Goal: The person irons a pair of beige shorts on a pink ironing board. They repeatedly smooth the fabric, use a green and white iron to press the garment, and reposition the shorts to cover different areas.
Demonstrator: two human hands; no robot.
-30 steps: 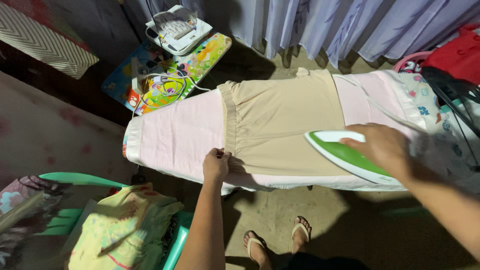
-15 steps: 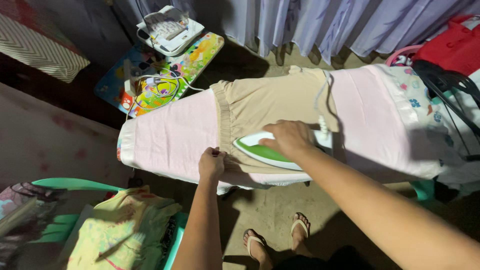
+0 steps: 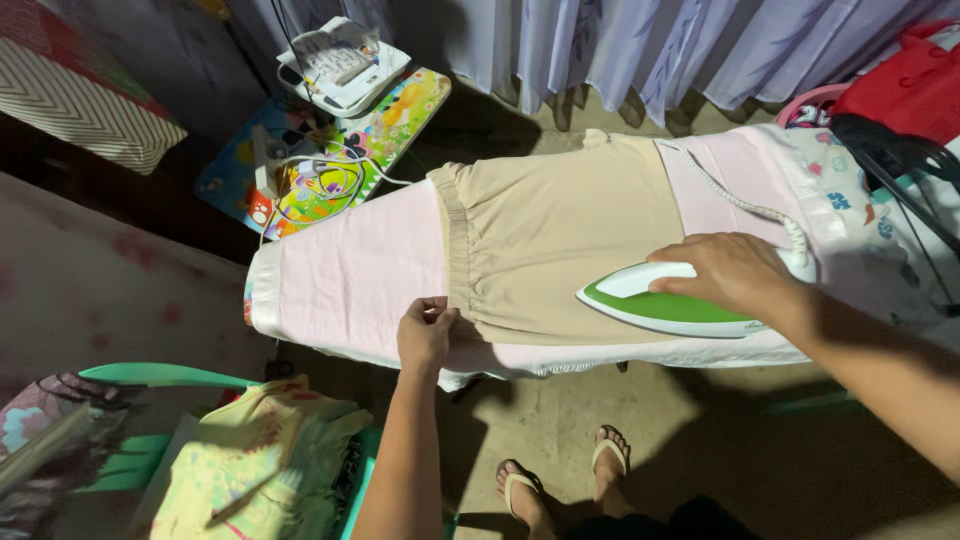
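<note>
Head view: two hands (left hand (image 3: 426, 335), right hand (image 3: 728, 272)), one iron (image 3: 665, 305), one beige garment (image 3: 560, 240).

The left hand (image 3: 426, 335) is reaching straight forward from the lower edge of the view, forearm extended, fingers curling in a pinching grip — thumb against the fingertips. The right hand (image 3: 735, 272) is coming in from the right, arm stretched diagonally, palm down, fingers wrapping closed around what it holds.

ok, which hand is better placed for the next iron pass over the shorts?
Right. The right hand already grips the green iron on the beige shorts; the left hand pinches the waistband edge.
</note>
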